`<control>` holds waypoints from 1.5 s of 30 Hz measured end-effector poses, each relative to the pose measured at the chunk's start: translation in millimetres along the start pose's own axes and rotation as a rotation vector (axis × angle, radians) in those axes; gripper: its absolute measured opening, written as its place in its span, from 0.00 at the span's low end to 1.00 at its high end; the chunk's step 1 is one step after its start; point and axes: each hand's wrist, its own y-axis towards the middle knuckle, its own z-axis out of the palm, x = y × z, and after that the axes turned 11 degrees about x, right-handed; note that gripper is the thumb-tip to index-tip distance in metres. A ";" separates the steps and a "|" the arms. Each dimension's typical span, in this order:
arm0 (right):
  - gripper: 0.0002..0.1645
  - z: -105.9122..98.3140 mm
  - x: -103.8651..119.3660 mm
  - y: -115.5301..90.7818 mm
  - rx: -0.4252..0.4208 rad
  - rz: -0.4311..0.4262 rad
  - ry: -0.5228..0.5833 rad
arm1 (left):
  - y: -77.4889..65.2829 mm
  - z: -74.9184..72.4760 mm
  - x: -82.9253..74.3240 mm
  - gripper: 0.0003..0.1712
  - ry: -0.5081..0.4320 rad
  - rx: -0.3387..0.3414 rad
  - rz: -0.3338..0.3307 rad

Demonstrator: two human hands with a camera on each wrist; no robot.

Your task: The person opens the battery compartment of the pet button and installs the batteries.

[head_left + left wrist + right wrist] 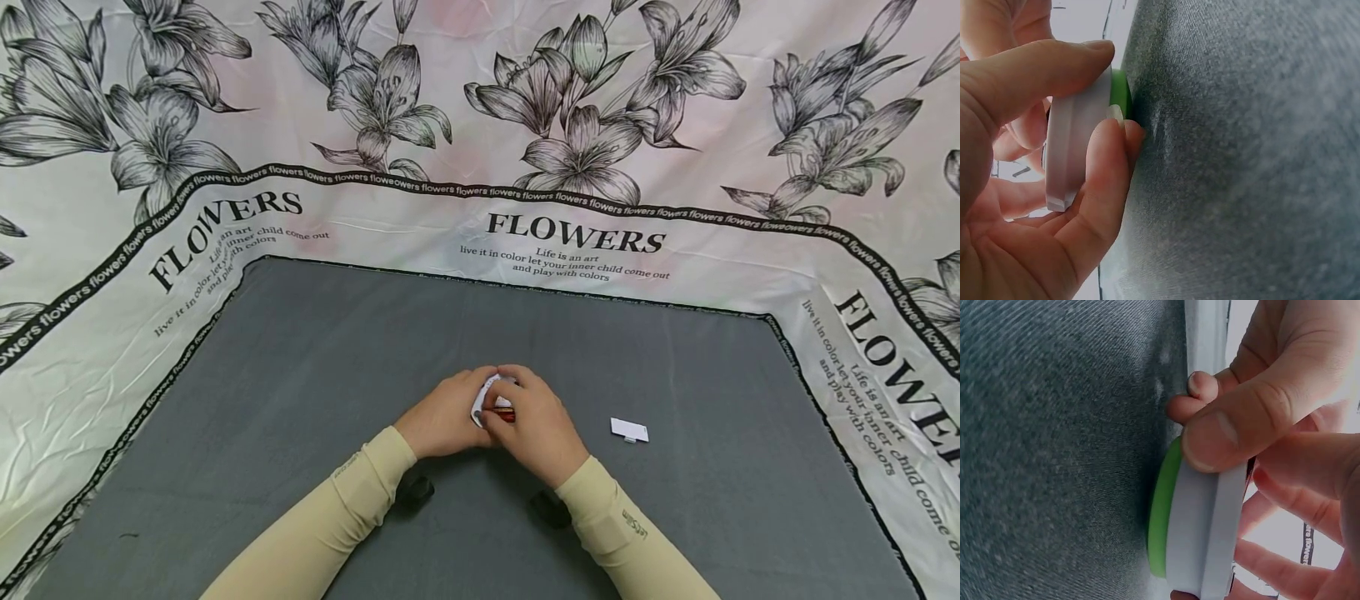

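Note:
Near the middle of the grey cloth, my left hand [452, 414] grips a thick white device [481, 405] with a rounded edge and a green face [1120, 94] turned down toward the cloth. In the left wrist view, the left thumb lies along one edge and the fingers curl round the other. Over the device's upper side, my right hand [542, 429] pinches a small red-and-dark battery [506, 412], partly hidden by its fingers. The right wrist view shows the white rim [1194, 531] at the hands; the upper side is mostly covered there.
A small white cover [628, 430] with a tab lies on the grey cloth [712, 500] to the right of the hands. A white border with printed flowers and lettering [576, 233] runs along the far side. Dark wrist camera parts [414, 493] hang beneath the sleeves.

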 end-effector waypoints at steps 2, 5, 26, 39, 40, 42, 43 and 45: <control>0.09 0.0 -0.9 0.9 -0.011 0.018 0.004 | 0.2 0.1 0.5 0.50 -0.005 -0.001 0.007; 0.11 0.0 -3.5 2.5 -0.027 0.036 0.006 | 0.9 -0.3 1.1 0.51 -0.008 -0.005 0.013; 0.08 -26.4 -24.2 -16.8 0.071 0.070 -0.025 | 15.1 2.9 -6.3 0.52 -0.015 -0.011 0.002; 0.12 -56.1 -75.8 -66.2 0.067 0.219 -0.082 | 9.4 6.7 -4.6 0.58 -0.045 -0.031 -0.079; 0.12 -59.0 -80.4 -70.9 0.069 0.232 -0.084 | 8.6 6.2 -4.3 0.58 -0.042 -0.034 -0.084; 0.12 -65.6 -90.1 -80.4 0.074 0.254 -0.089 | 7.3 5.3 -3.5 0.58 -0.039 -0.042 -0.091; 0.12 -69.2 -94.5 -85.2 0.079 0.265 -0.090 | 6.7 4.8 -3.4 0.58 -0.039 -0.046 -0.094; 0.11 -77.1 -102.7 -94.7 0.082 0.280 -0.095 | 6.0 4.1 -3.4 0.57 -0.038 -0.048 -0.099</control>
